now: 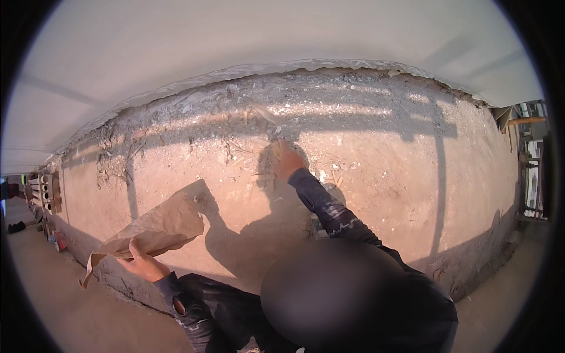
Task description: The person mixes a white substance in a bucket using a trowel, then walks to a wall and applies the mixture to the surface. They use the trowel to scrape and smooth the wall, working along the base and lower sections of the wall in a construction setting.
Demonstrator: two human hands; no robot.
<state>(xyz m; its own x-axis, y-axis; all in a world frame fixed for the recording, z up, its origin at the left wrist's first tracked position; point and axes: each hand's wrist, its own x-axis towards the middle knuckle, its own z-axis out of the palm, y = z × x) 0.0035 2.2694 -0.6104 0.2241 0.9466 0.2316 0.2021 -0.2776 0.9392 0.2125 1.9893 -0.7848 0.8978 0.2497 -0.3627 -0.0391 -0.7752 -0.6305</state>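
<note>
My left hand (144, 262) grips the open end of a large, creased brown paper bag (162, 226), thumb on top, at the lower left. The bag's far end points up and to the right. Stretched out ahead, my right hand (287, 160) is closed low over the dusty floor. A small yellowish edge shows at its fingers, but what it belongs to is unclear. Beyond those fingers a pale, blurred streak (265, 115) reaches into the debris. Broken bits and thin wood slivers (238, 160) lie just left of this hand.
Grey rubble (341, 100) runs along the foot of a white wall (265, 35) with a ragged lower edge. Stacked pipes (46, 191) stand at the far left. A wooden stick (527, 120) juts in at the right. Shadows cross the floor.
</note>
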